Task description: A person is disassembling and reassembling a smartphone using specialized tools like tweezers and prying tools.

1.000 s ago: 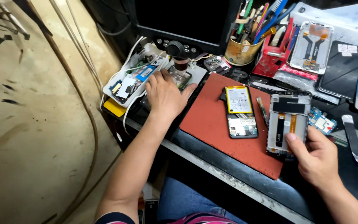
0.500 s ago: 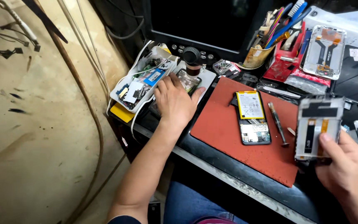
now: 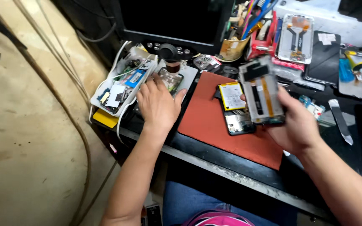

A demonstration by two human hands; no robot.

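Note:
My right hand [image 3: 299,125] holds a stripped phone frame [image 3: 261,91] up over the red work mat [image 3: 214,121], its inner side with a black strip and orange flex cable facing me. An opened phone with a yellow-labelled battery [image 3: 233,97] lies on the mat just left of it. My left hand [image 3: 158,104] rests palm down, fingers spread, at the mat's left, touching a small phone part [image 3: 171,79] under the microscope base and next to a white tray of parts [image 3: 120,86].
A black monitor [image 3: 172,21] stands at the back. A cup of tools [image 3: 234,46], a red case, another phone frame [image 3: 295,38], black panels and a metal spatula [image 3: 340,119] crowd the right. Cables hang down at the left past the bench's metal edge [image 3: 231,175].
My right hand has lifted the phone frame off the bench and carried it left, over the mat. My left hand stayed in place by the tray.

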